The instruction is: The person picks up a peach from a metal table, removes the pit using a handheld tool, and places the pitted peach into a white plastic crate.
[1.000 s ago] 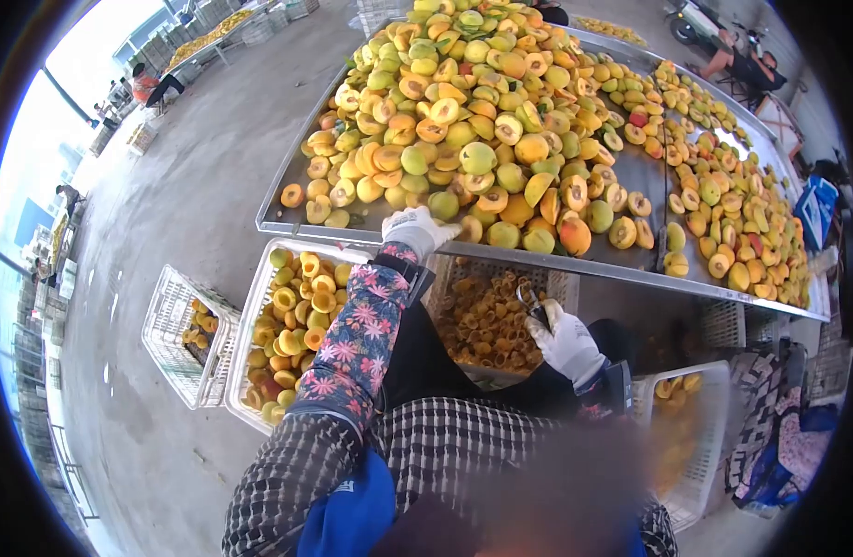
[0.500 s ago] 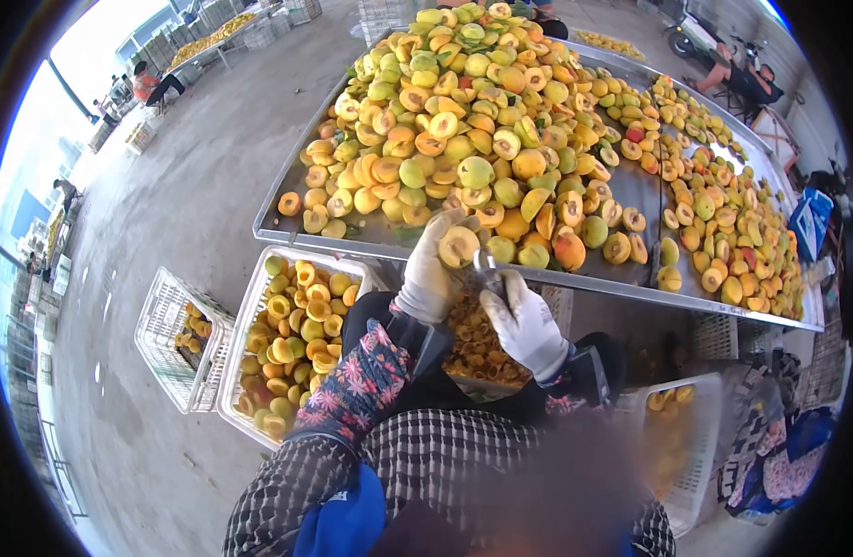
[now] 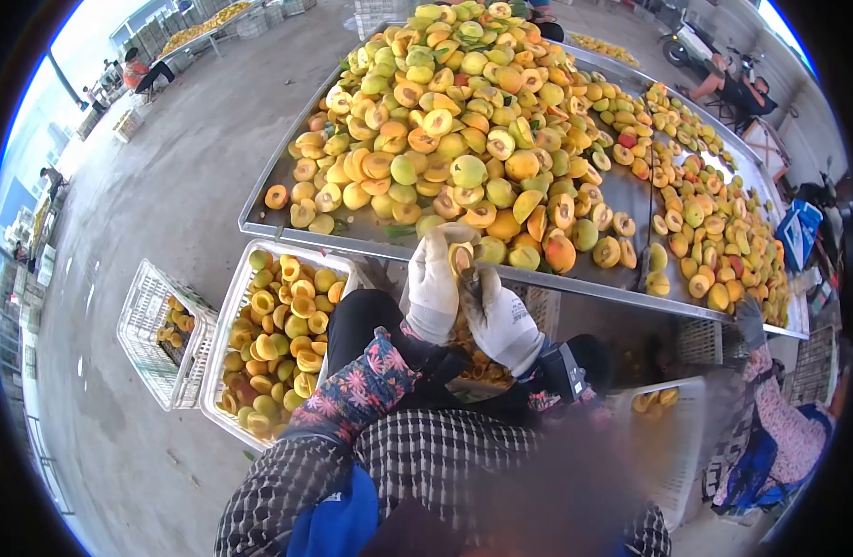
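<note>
My left hand (image 3: 434, 286), in a white glove, is closed on a halved yellow fruit (image 3: 461, 256) at the table's near edge. Close against it, my right hand (image 3: 502, 320), also gloved, has its fingers closed at the fruit's right side; the metal tool it holds is mostly hidden by the fingers. Behind both hands, a big heap of whole and halved fruit (image 3: 468, 172) lies on the metal table (image 3: 352, 243). Beneath my hands, a crate of fruit pieces (image 3: 482, 369) shows partly.
A white crate of halved fruit (image 3: 282, 343) stands left of my legs, beside another crate (image 3: 143, 320). At the right is a crate (image 3: 682, 446) and a co-worker's gloved hand (image 3: 749, 323) at the table edge. Other people sit farther off.
My hands have come together, with the right one now against the fruit. The fruit has turned edge-on. A co-worker's hand and sleeve have appeared at the right. The view has shifted slightly.
</note>
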`<state>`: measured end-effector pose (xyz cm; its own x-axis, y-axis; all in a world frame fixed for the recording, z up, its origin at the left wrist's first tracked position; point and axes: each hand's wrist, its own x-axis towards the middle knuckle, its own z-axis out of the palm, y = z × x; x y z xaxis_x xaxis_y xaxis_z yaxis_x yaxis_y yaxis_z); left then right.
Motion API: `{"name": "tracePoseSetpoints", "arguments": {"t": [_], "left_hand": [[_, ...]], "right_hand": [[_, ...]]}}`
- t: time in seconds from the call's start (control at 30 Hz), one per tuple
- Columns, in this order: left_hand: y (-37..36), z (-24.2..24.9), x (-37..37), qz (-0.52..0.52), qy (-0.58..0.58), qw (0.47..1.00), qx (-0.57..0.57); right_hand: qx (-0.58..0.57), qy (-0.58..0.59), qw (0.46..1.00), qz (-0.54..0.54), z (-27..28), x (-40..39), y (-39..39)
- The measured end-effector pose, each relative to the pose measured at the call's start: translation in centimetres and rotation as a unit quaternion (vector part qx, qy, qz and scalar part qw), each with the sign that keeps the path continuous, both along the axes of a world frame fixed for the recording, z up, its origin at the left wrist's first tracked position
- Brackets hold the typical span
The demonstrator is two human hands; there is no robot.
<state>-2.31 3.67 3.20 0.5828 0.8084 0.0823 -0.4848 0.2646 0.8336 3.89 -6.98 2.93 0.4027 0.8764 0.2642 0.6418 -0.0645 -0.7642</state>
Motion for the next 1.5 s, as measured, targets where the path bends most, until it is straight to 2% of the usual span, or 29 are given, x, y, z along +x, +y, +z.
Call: {"name": "tracePoseSetpoints", "arguments": {"t": [0.07, 0.17, 0.27, 0.4, 0.5, 0.6, 0.7, 0.8, 0.83, 0.93, 0.97, 1.07, 1.13, 1.17, 1.2, 1.27, 1.3, 1.33, 1.4, 1.5], "left_hand": [[-0.4, 0.5, -0.4, -0.004, 0.008, 1.0, -0.029], [0.6, -0.3, -0.8, -0.052, 0.055, 0.997, 0.025], [1.2, -0.9, -0.5, -0.091, 0.048, 0.995, -0.015], [0.9, -1.4, -0.5, -0.064, 0.065, 0.995, -0.036], [2.0, -1.0, -0.7, -0.139, 0.202, 0.969, 0.036], [2.5, -0.7, -0.7, -0.18, 0.217, 0.959, -0.018], [1.8, -2.0, -0.3, -0.127, 0.01, 0.987, -0.098], [0.3, -4.6, 0.7, 0.031, -0.004, 0.993, 0.11], [0.8, -4.5, 0.5, 0.0, -0.005, 0.998, 0.067], [1.7, -3.6, -1.2, -0.135, 0.038, 0.989, -0.044], [1.4, -2.8, -1.3, -0.125, 0.091, 0.985, -0.072], [2.2, -2.1, -1.3, -0.198, 0.149, 0.966, -0.074], [2.3, -1.7, -1.4, -0.185, 0.155, 0.97, -0.039], [2.4, -1.8, -1.2, -0.175, 0.151, 0.973, -0.026], [2.5, -1.9, -1.1, -0.167, 0.147, 0.975, -0.012], [2.2, -1.7, -0.8, -0.14, 0.139, 0.978, -0.072], [2.0, -1.7, -0.9, -0.128, 0.138, 0.977, -0.103], [2.0, -1.7, -1.1, -0.153, 0.132, 0.973, -0.108], [2.5, -1.7, -1.3, -0.204, 0.119, 0.965, -0.118], [2.5, -1.7, -1.0, -0.225, 0.122, 0.953, -0.161]], "right_hand": [[-0.013, -0.038, 0.999, 0.004, -0.2, 0.5, 0.0], [-0.092, -0.068, 0.993, 0.007, -0.4, 1.1, -0.4], [-0.051, 0.0, 0.999, -0.004, -0.1, -0.1, -0.7], [-0.045, 0.057, 0.997, 0.0, -0.8, -1.0, -0.8], [-0.101, -0.017, 0.995, 0.015, -2.3, -0.1, -1.2], [-0.028, -0.006, 0.999, 0.042, -3.2, 0.2, -1.4], [-0.05, 0.053, 0.997, 0.004, -2.2, -0.2, -1.2], [0.081, 0.184, 0.979, 0.039, -4.2, -0.9, -0.8], [0.093, 0.181, 0.978, 0.048, -4.2, -1.1, -0.7], [-0.074, 0.107, 0.99, 0.062, -2.5, -0.6, -2.0], [-0.076, 0.105, 0.989, 0.071, -2.8, -0.3, -2.2], [-0.075, 0.095, 0.988, 0.092, -2.9, 0.5, -2.3], [-0.065, 0.087, 0.989, 0.097, -2.0, 0.7, -2.2], [-0.059, 0.015, 0.997, 0.053, -3.2, 0.6, -2.1], [-0.066, 0.039, 0.996, 0.037, -3.3, 0.0, -2.1], [-0.08, 0.089, 0.993, 0.004, -3.4, -1.3, -1.8], [-0.096, 0.219, 0.971, 0.024, -3.3, -1.3, -1.9], [-0.11, 0.347, 0.931, 0.042, -3.2, -1.0, -2.0], [-0.127, 0.579, 0.801, 0.076, -2.7, -0.8, -2.3], [-0.08, 0.655, 0.75, 0.043, -1.8, -1.9, -2.5]]}}
